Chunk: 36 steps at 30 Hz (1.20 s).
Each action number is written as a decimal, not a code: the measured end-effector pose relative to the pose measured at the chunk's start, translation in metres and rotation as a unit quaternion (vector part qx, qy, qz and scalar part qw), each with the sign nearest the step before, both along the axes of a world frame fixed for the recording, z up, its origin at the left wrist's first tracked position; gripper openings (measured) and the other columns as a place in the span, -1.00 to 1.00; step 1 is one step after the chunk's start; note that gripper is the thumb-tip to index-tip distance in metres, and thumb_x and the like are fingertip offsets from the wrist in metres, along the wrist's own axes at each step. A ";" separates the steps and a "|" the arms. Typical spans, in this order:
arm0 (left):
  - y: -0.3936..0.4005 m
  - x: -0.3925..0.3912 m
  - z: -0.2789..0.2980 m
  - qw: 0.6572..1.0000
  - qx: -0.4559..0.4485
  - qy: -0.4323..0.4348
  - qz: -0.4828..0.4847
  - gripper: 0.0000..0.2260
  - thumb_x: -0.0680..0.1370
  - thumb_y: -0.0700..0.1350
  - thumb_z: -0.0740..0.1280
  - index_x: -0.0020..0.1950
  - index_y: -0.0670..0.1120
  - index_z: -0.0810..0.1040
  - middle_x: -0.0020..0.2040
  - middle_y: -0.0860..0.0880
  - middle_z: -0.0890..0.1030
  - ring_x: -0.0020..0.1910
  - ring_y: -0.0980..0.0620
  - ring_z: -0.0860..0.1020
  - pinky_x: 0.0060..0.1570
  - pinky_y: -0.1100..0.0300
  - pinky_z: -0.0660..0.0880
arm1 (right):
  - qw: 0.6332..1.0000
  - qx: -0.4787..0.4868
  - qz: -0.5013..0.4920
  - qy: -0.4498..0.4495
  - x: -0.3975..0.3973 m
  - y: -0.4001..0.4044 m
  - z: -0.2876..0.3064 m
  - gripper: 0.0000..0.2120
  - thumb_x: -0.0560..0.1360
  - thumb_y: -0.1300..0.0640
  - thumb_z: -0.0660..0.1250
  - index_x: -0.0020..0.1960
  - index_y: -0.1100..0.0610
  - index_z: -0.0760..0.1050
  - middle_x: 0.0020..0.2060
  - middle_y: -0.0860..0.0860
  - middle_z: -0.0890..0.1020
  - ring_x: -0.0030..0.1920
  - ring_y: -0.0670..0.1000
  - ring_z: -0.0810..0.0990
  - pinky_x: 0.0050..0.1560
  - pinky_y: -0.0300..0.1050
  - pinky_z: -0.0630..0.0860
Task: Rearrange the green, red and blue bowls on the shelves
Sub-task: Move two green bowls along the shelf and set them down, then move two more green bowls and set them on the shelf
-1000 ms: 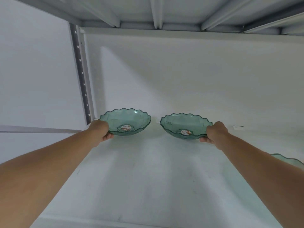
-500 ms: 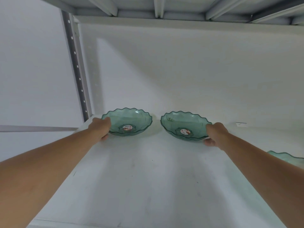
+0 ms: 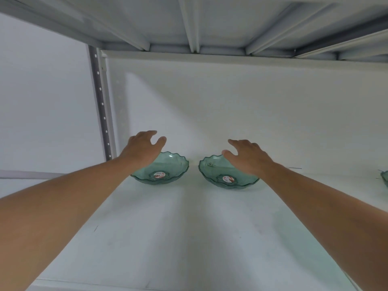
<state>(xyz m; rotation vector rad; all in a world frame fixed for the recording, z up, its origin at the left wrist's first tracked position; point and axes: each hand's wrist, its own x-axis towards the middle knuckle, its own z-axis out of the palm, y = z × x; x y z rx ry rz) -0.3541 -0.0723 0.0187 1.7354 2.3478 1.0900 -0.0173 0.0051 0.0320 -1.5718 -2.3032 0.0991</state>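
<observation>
While both arms reach forward over the white shelf (image 3: 189, 238), the two hands hang in the air above a pair of translucent green bowls, holding nothing. The left hand (image 3: 142, 147) hovers over the near-left rim of the left green bowl (image 3: 168, 171), palm down, its fingers (image 3: 150, 133) spread loosely wide and the thumb held apart from them; whether the wrist brushes the rim cannot be told, since the forearm covers that edge. The right hand (image 3: 248, 156) hovers over the right green bowl (image 3: 218, 175), also palm down, with its fingers (image 3: 233, 142) stretched out and slack, the thumb pointing toward the gap between the bowls. Nothing is gripped by either hand.

Both bowls stand upright on the shelf, toward its back, side by side and just apart from each other, not touching. Each has a scalloped rim and a small round red-and-white sticker (image 3: 159, 175) at the bottom. The left bowl stands near the perforated grey upright post (image 3: 100, 106) at the shelf's left rear corner. At the far right edge of the view, the rim of a third green bowl (image 3: 385, 178) peeks in, well apart from the pair. Above, the ribbed underside of the upper shelf (image 3: 210, 22) spans the top, and a plain white wall (image 3: 231, 106) closes the back.
</observation>
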 end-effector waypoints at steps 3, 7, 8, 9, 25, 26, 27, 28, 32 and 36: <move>-0.004 0.009 -0.003 1.000 -0.003 -0.006 -0.009 -0.26 0.54 0.44 0.06 0.65 0.12 0.33 0.63 0.02 0.35 0.60 -0.10 0.25 0.46 -0.10 0.28 | 1.000 -0.006 -0.001 0.000 0.002 -0.006 0.001 -0.30 0.60 -0.39 0.04 0.68 -0.17 0.19 0.63 -0.01 0.31 0.60 0.18 0.25 0.49 0.28 0.28; -0.011 0.017 -0.016 1.000 0.003 -0.020 -0.019 -0.32 0.57 0.40 0.08 0.63 0.12 0.35 0.61 0.01 0.37 0.54 -0.07 0.33 0.43 -0.09 0.35 | 1.000 -0.024 -0.007 0.006 0.004 -0.017 -0.009 -0.33 0.62 -0.34 0.07 0.68 -0.15 0.21 0.62 0.02 0.33 0.58 0.17 0.28 0.50 0.25 0.30; -0.012 0.020 -0.020 1.000 0.010 -0.021 -0.017 -0.34 0.58 0.38 0.09 0.62 0.12 0.36 0.59 0.01 0.39 0.53 -0.07 0.34 0.39 -0.09 0.38 | 1.000 -0.026 -0.009 0.006 0.005 -0.020 -0.013 -0.35 0.64 -0.32 0.08 0.68 -0.15 0.22 0.61 0.03 0.33 0.58 0.17 0.28 0.50 0.24 0.31; -0.012 0.023 -0.025 0.999 0.017 -0.022 -0.016 -0.36 0.59 0.37 0.09 0.61 0.12 0.38 0.57 0.02 0.41 0.51 -0.06 0.35 0.34 -0.06 0.40 | 1.000 -0.028 -0.014 0.003 0.007 -0.023 -0.017 -0.36 0.65 -0.30 0.09 0.68 -0.14 0.22 0.61 0.03 0.34 0.57 0.16 0.29 0.49 0.23 0.31; -0.065 0.109 -0.042 0.998 0.033 -0.038 -0.023 -0.36 0.54 0.38 0.08 0.54 0.12 0.43 0.50 0.00 0.47 0.45 -0.06 0.43 0.21 0.03 0.39 | 0.999 -0.033 0.003 0.012 0.083 -0.098 -0.033 -0.35 0.64 -0.29 0.12 0.67 -0.09 0.23 0.54 0.09 0.41 0.52 0.19 0.35 0.47 0.21 0.34; -0.072 0.121 -0.039 0.999 0.033 -0.035 -0.017 -0.35 0.54 0.39 0.07 0.54 0.13 0.43 0.50 0.00 0.47 0.45 -0.06 0.43 0.20 0.03 0.38 | 0.999 -0.035 0.009 0.014 0.094 -0.104 -0.032 -0.35 0.64 -0.29 0.12 0.67 -0.08 0.23 0.53 0.09 0.41 0.52 0.19 0.36 0.47 0.21 0.35; -0.079 0.133 -0.036 0.999 0.036 -0.032 -0.011 -0.35 0.54 0.39 0.07 0.54 0.13 0.44 0.51 0.00 0.46 0.46 -0.06 0.42 0.22 0.02 0.38 | 0.999 -0.039 0.015 0.017 0.106 -0.110 -0.030 -0.34 0.63 -0.30 0.11 0.68 -0.08 0.22 0.54 0.09 0.41 0.52 0.19 0.36 0.46 0.21 0.36; -0.086 0.148 -0.035 0.999 0.040 -0.032 -0.005 -0.35 0.55 0.38 0.07 0.54 0.12 0.44 0.51 -0.01 0.47 0.47 -0.07 0.42 0.27 0.00 0.39 | 0.999 -0.041 0.020 0.023 0.118 -0.116 -0.028 -0.33 0.63 -0.31 0.10 0.68 -0.09 0.22 0.54 0.09 0.40 0.52 0.19 0.36 0.46 0.20 0.36; -0.115 0.218 -0.038 0.999 0.036 -0.026 -0.001 -0.36 0.57 0.34 0.08 0.52 0.04 0.48 0.50 -0.05 0.50 0.47 -0.12 0.44 0.41 -0.08 0.38 | 0.998 -0.033 0.044 0.022 0.167 -0.143 -0.026 -0.31 0.62 -0.33 0.10 0.69 -0.09 0.19 0.58 0.10 0.37 0.55 0.22 0.32 0.50 0.20 0.33; -0.141 0.284 -0.048 1.000 0.025 -0.013 -0.007 -0.42 0.62 0.31 0.11 0.52 0.01 0.47 0.49 -0.06 0.50 0.49 -0.11 0.41 0.39 -0.01 0.34 | 0.997 -0.035 0.072 0.016 0.217 -0.170 -0.026 -0.32 0.63 -0.32 0.11 0.69 -0.09 0.18 0.60 0.11 0.34 0.58 0.23 0.29 0.51 0.23 0.31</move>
